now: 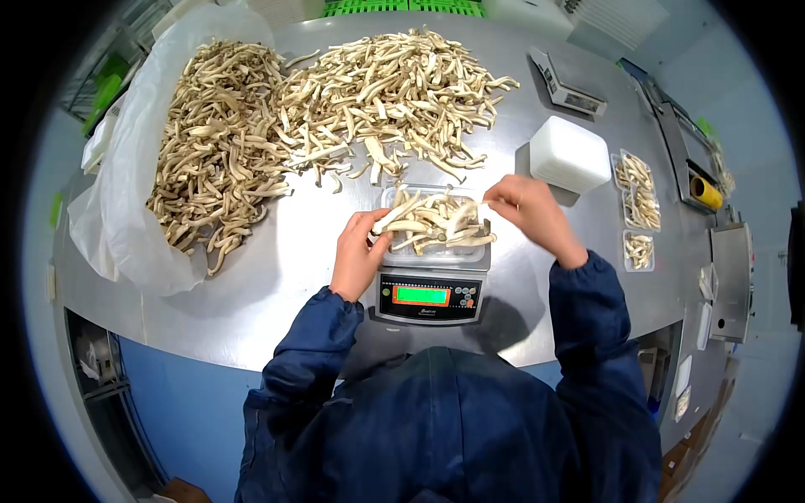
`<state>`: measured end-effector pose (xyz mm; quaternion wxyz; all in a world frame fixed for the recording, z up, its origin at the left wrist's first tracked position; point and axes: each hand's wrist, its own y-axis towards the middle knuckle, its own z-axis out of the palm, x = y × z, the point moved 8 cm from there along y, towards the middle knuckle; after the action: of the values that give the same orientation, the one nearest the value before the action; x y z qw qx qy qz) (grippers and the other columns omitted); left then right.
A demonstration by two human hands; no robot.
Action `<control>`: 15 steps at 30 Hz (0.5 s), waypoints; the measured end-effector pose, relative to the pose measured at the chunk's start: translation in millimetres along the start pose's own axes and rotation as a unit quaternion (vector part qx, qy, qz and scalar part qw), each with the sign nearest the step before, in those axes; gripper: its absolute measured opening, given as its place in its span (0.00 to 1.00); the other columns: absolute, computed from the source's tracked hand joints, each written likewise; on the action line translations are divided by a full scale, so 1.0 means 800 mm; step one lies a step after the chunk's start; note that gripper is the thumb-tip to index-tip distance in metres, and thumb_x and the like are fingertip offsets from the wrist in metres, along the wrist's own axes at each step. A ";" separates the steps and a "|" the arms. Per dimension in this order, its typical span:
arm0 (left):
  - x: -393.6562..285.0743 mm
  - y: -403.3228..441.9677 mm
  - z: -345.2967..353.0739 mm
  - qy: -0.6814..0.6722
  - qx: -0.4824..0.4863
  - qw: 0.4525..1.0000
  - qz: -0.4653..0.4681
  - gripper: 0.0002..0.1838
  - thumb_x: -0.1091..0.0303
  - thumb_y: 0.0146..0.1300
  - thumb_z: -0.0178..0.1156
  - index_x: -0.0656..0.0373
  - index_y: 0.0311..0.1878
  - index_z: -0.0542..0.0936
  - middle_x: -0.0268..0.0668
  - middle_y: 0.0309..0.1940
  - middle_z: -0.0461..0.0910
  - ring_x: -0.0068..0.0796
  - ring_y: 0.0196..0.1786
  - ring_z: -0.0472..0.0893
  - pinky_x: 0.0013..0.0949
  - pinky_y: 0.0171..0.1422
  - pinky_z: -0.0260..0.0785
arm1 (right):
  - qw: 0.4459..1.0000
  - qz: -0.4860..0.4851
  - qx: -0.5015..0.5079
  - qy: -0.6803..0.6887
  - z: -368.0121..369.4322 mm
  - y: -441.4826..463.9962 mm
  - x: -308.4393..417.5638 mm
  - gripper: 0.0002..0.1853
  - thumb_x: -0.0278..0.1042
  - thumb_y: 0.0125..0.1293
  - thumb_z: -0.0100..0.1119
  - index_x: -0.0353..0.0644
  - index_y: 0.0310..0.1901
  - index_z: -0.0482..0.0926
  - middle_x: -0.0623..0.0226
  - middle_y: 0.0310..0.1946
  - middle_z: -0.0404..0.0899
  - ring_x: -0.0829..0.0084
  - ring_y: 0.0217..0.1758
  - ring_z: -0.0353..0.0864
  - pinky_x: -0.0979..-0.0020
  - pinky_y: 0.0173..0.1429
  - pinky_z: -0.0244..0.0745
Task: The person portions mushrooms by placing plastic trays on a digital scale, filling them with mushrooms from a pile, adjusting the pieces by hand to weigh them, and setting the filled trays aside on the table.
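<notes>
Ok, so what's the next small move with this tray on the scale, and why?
I'd probably ease the left hand off the mushrooms: it seems to touch them at the left end of the clear plastic tray, which sits on the digital scale, so contact could skew the weight. The green display is lit, but I can't read its digits.

Mushrooms (432,221) lie in a tray (404,256), seemingly on the scale (428,298).
</notes>
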<state>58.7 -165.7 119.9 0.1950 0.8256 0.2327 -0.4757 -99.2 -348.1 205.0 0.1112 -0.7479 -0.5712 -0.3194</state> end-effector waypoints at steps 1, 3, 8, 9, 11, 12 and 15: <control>0.001 0.001 0.000 -0.006 0.005 1.000 -0.021 0.17 0.75 0.58 0.61 0.60 0.52 0.78 0.38 0.42 0.76 0.30 0.39 0.77 0.29 0.39 0.69 | 0.992 0.087 -0.020 0.094 -0.005 0.010 -0.024 0.07 0.28 0.60 0.59 0.37 0.40 0.81 0.64 0.28 0.80 0.70 0.28 0.77 0.71 0.33 0.71; 0.003 0.002 0.000 -0.009 -0.007 1.000 0.001 0.16 0.75 0.57 0.62 0.59 0.51 0.79 0.37 0.42 0.76 0.28 0.37 0.76 0.27 0.35 0.68 | 0.961 0.178 -0.106 0.183 -0.011 0.026 -0.061 0.13 0.33 0.64 0.59 0.35 0.47 0.80 0.64 0.31 0.83 0.76 0.29 0.79 0.73 0.35 0.73; 0.001 0.002 -0.003 0.016 -0.013 0.998 0.057 0.17 0.76 0.56 0.63 0.59 0.50 0.79 0.40 0.49 0.75 0.35 0.44 0.77 0.31 0.46 0.71 | 0.989 0.093 -0.087 0.069 0.013 0.041 -0.045 0.12 0.34 0.62 0.59 0.36 0.44 0.81 0.60 0.34 0.83 0.71 0.33 0.81 0.70 0.39 0.75; 0.007 0.002 0.000 0.009 0.019 0.999 0.035 0.19 0.75 0.55 0.63 0.59 0.52 0.78 0.42 0.53 0.74 0.40 0.52 0.75 0.34 0.56 0.68 | 0.993 0.091 -0.044 0.065 0.026 0.042 -0.035 0.12 0.34 0.61 0.60 0.36 0.43 0.81 0.60 0.33 0.83 0.71 0.34 0.81 0.70 0.39 0.74; 0.000 0.001 0.000 0.052 0.030 0.996 0.072 0.21 0.72 0.55 0.64 0.59 0.54 0.77 0.42 0.53 0.73 0.41 0.56 0.72 0.36 0.60 0.65 | 0.996 0.075 0.031 0.049 0.049 0.047 -0.016 0.12 0.34 0.55 0.61 0.35 0.37 0.81 0.56 0.29 0.81 0.60 0.34 0.81 0.65 0.41 0.75; -0.005 0.001 0.001 0.073 0.035 0.993 0.091 0.22 0.71 0.54 0.65 0.59 0.54 0.77 0.42 0.54 0.73 0.42 0.58 0.71 0.36 0.61 0.64 | 0.997 0.054 0.050 0.016 0.062 0.047 -0.017 0.11 0.33 0.54 0.61 0.36 0.36 0.80 0.58 0.28 0.79 0.59 0.35 0.79 0.62 0.43 0.73; -0.014 -0.003 0.001 0.089 0.041 0.990 0.106 0.24 0.66 0.54 0.66 0.59 0.56 0.76 0.42 0.55 0.72 0.44 0.61 0.67 0.39 0.65 0.60 | 0.997 0.042 0.067 -0.025 0.080 0.049 -0.020 0.09 0.32 0.53 0.60 0.38 0.35 0.77 0.60 0.29 0.77 0.58 0.39 0.77 0.60 0.44 0.71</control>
<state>51.8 -166.1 129.3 0.1888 0.8919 0.1402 -0.3863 -42.8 -339.7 153.9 0.1599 -0.7700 -0.5618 -0.2566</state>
